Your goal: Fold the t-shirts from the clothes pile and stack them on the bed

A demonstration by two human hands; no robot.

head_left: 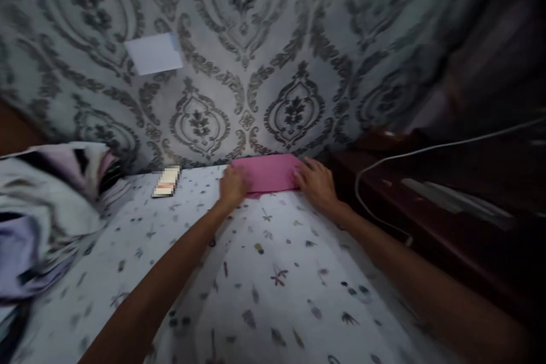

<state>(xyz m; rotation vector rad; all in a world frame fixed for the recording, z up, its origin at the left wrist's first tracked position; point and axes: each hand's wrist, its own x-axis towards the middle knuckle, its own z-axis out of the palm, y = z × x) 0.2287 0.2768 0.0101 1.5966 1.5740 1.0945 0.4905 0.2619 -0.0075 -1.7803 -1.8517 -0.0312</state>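
Observation:
A folded pink cloth [269,173] lies flat at the far edge of the white patterned bed sheet [264,273], against the wall. My left hand [234,184] rests at its left end, its fingers blurred and partly hidden. At the cloth's right end is my right hand [314,180], fingers somewhat apart and their tips touching the cloth. Both arms reach forward over the sheet.
Crumpled clothes [51,205] are heaped at the left. A phone-like pixelated object [168,181] lies near the wall. On the right, a white cable [362,182] curves over dark red furniture [430,222]. A white sheet [156,54] is on the patterned wall.

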